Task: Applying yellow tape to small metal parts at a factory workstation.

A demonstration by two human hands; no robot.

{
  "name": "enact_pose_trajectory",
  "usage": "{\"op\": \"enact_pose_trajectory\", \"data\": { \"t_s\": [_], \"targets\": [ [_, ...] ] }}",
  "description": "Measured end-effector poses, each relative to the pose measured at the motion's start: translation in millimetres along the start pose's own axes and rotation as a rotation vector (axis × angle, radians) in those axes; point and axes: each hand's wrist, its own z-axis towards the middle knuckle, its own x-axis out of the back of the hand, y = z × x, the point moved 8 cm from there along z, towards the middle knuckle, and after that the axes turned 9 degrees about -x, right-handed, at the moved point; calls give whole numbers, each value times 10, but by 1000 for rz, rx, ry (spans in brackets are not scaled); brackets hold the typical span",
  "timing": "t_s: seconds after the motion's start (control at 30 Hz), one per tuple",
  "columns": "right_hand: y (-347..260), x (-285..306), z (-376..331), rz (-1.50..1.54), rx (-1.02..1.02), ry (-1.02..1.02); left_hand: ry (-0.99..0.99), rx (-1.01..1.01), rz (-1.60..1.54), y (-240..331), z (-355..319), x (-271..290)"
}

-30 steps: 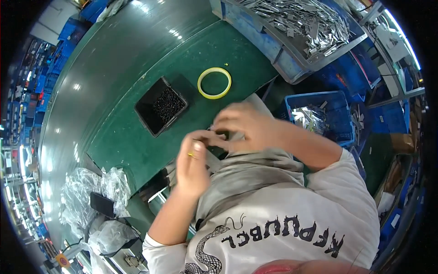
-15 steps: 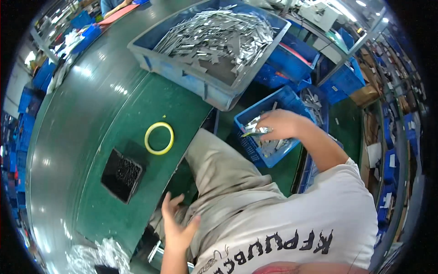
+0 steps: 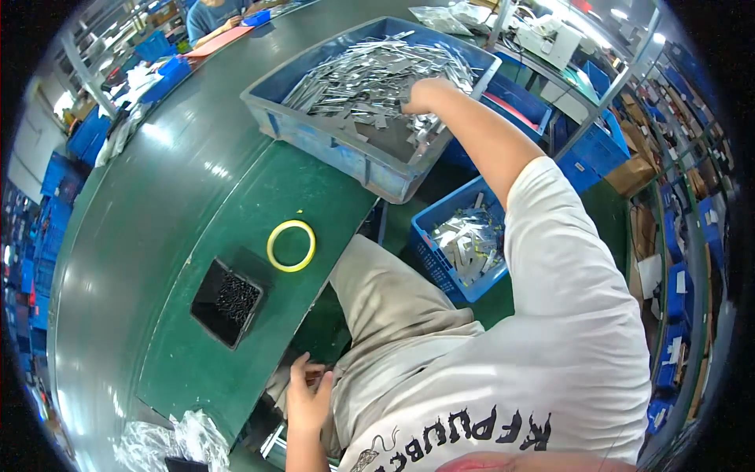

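Note:
My right hand [image 3: 430, 96] reaches over the right side of a large blue bin [image 3: 330, 140] heaped with thin silvery metal strips [image 3: 370, 79]. Its fingertips are down at the strips, and whether they grip one is hidden. My left hand [image 3: 308, 392] hovers over my lap beside the table edge, with its fingers loosely bent, the thumb apart and nothing visible in it. By my right knee stands a smaller blue crate [image 3: 452, 279], holding metal pieces [image 3: 469, 240], some with yellow-green bits on them.
On the green table [image 3: 228, 204] are a yellow tape roll [image 3: 272, 250] and a black box [image 3: 212, 303] of small dark parts. Crumpled clear plastic [image 3: 197, 440] lies at the near left corner. Another person [image 3: 211, 20] sits at the far left. More blue bins [image 3: 586, 161] stand at the right.
My right hand has left the smaller crate and moved up and away to the metal strips in the large bin. My left hand's fingers have curled in a little. The view has shifted slightly.

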Motion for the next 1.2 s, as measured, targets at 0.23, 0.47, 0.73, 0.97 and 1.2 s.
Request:
{"op": "enact_pose_trajectory", "data": {
  "t_s": [0.23, 0.47, 0.73, 0.97, 1.2],
  "targets": [
    [102, -312, 265, -30, -73, -213, 13, -65, 132, 124, 74, 147],
    [98, -187, 168, 68, -68, -60, 42, -24, 62, 91, 19, 289],
    [202, -170, 247, 39, 3, -70, 3, -71, 117, 199, 20, 223],
    [238, -327, 468, 37, -36, -33, -50, -34, 172, 169, -19, 200],
    [692, 35, 227, 626, 38, 141, -74, -72, 198, 246, 38, 158]
  ]
}}
